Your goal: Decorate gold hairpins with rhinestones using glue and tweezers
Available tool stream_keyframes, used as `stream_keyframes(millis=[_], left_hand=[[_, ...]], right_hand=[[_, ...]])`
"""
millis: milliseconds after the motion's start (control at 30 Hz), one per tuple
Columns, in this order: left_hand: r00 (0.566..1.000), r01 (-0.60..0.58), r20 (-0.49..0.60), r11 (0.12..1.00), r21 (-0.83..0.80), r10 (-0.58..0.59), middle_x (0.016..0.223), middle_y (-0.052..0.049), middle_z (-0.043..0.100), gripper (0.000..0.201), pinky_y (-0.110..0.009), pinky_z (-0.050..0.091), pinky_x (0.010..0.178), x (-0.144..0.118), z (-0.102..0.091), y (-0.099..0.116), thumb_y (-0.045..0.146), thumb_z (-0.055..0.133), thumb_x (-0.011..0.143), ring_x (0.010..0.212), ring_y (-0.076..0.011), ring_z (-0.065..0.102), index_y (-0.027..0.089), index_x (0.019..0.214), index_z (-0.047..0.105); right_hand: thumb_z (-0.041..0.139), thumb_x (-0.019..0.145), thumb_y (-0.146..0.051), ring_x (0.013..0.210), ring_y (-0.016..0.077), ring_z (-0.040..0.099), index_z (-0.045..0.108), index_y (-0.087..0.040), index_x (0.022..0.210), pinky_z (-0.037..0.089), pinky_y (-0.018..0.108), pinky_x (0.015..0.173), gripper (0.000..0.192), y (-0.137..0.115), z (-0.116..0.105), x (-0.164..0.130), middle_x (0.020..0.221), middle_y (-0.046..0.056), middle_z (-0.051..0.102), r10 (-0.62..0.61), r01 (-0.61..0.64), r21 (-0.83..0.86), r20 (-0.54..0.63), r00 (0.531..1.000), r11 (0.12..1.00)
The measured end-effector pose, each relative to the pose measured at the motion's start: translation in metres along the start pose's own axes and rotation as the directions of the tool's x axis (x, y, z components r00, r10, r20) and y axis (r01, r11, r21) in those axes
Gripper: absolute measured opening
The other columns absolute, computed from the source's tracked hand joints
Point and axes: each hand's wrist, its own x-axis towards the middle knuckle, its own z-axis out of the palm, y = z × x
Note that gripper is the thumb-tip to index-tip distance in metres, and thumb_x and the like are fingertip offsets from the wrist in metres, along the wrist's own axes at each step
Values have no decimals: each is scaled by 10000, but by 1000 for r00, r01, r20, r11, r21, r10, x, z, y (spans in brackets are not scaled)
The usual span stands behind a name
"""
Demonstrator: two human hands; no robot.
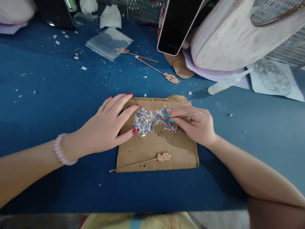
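On the blue surface (pixel 47 95), the left hand (pixel 109 125) lies flat with fingers spread wide, pressing on the left part of a cardboard sheet (pixel 147 151); a pale bead bracelet (pixel 59 149) sits on its wrist. Between the hands, a pile of shiny sequins (pixel 149 121) rests on the upper middle of the cardboard. Below it, a thin gold stick with an ornament (pixel 164 156) lies along the sheet's lower edge. The right hand (pixel 196 125) is pinched narrow around a thin metal needle (pixel 188 115), its fingertips touching the right edge of the sequins. Farther back lie a clear plastic bag (pixel 108 43), two more gold sticks (pixel 154 67), a dark phone (pixel 177 25) and a white glue bottle (pixel 227 82).
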Motion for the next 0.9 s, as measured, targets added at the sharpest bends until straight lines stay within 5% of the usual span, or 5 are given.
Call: stream_keyframes(millis=[367, 900], left_hand=[[1000, -16, -1, 1000, 25, 16, 1642, -218, 233, 605, -642, 268, 1210, -1, 0, 0, 460, 415, 1010, 1537, -391, 202, 109, 1502, 384], [1000, -21, -11, 1000, 20, 21, 1643, -218, 229, 602, -635, 260, 1215, -1, 0, 0, 457, 429, 1005, 1535, -391, 207, 111, 1496, 387]], right_hand=[[716, 882, -152, 743, 155, 731, 752, -199, 879, 603, 302, 691, 60, 7, -15, -1, 768, 33, 763, -119, 79, 306, 117, 986, 949], [671, 898, -104, 785, 153, 729, 730, -193, 883, 590, 307, 739, 107, 1, -5, 1, 792, 29, 757, -153, 134, 130, 147, 977, 982]])
